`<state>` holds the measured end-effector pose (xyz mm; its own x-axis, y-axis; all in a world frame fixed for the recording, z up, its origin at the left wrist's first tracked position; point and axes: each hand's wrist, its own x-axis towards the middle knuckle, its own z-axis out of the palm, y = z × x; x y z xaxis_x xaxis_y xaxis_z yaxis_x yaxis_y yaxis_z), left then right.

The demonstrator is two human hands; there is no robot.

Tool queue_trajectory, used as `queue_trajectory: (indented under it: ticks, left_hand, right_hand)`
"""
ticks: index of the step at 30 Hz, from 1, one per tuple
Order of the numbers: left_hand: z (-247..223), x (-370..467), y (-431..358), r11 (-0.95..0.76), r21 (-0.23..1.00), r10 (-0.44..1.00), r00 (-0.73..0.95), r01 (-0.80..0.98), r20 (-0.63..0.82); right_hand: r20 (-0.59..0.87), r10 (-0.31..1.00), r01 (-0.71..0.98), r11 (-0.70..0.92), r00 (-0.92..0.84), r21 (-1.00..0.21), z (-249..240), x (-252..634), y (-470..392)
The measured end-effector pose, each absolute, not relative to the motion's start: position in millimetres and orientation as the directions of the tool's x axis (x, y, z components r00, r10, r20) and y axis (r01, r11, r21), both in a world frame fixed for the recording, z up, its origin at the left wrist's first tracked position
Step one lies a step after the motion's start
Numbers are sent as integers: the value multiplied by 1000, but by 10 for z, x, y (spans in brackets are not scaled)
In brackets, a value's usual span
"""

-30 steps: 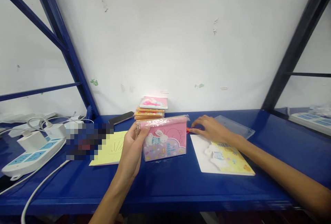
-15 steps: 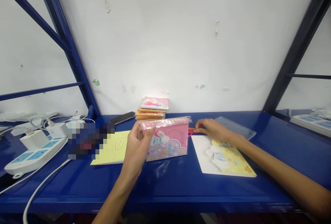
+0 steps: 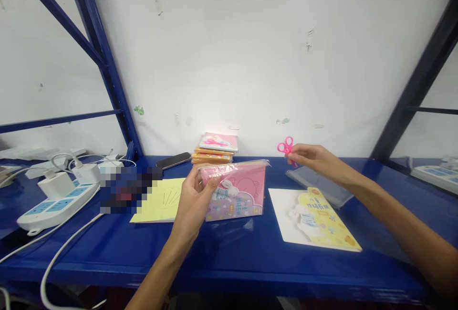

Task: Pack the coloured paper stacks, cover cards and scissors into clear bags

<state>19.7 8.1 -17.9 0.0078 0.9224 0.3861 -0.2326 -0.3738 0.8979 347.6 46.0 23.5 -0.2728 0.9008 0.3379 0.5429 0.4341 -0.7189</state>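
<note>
Clasped in my left hand [image 3: 195,195] is a pink and lilac booklet [image 3: 246,188] with a white rabbit on its cover, inside a clear plastic sleeve, tilted up above the blue table [image 3: 229,257]. My right hand [image 3: 307,157] pinches small pink scissors [image 3: 288,149], raised in the air with the loops pointing up and left. Beneath that hand lies a clear plastic sleeve [image 3: 322,183]. A white and yellow booklet [image 3: 315,219] with a rabbit picture lies flat on the table, to the right of the pink one.
Yellow paper [image 3: 157,205] with drawn lines lies left of my left hand. Against the wall stand a stack of packaged booklets [image 3: 216,148] and a dark phone [image 3: 174,160]. A power strip [image 3: 59,205] with chargers and cables occupies the left side; blue shelf posts [image 3: 107,62] flank the table.
My right hand has moved up and right, away from the pink booklet's edge, bringing the pink scissors out into plain view. The left hand keeps its hold; the view has shifted slightly.
</note>
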Motion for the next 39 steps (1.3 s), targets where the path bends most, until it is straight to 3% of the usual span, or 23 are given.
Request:
queue_trajectory:
  ticks: [6,9,15,23,29,39]
  left_hand:
    - [-201,176,90,-374,903,922,27,-210,387]
    - [-197,180,86,-364,904,925,30,-226,380]
    - [-163,215,53,-350,903,931,14,-249,365]
    - [-138,229,26,-347,900,932,8,-263,361]
    - [-141,234,30,-339,904,933,28,-260,358]
    - [-142,228,30,-334,906,936,22,-261,351]
  right_hand:
    - [313,895,302,408,-318,-862,362,2877,52]
    - [290,870,316,427,-398,-848,364,2624,-2]
    - [428,804,295,562,-412,-773,518,2353,200]
    - [408,821,426,560,-399,-710,663,2196,231]
    - [472,757,540,653,-452,-530,626,2202,206]
    - [367,804,498,583,-467,-642,660,2225,179]
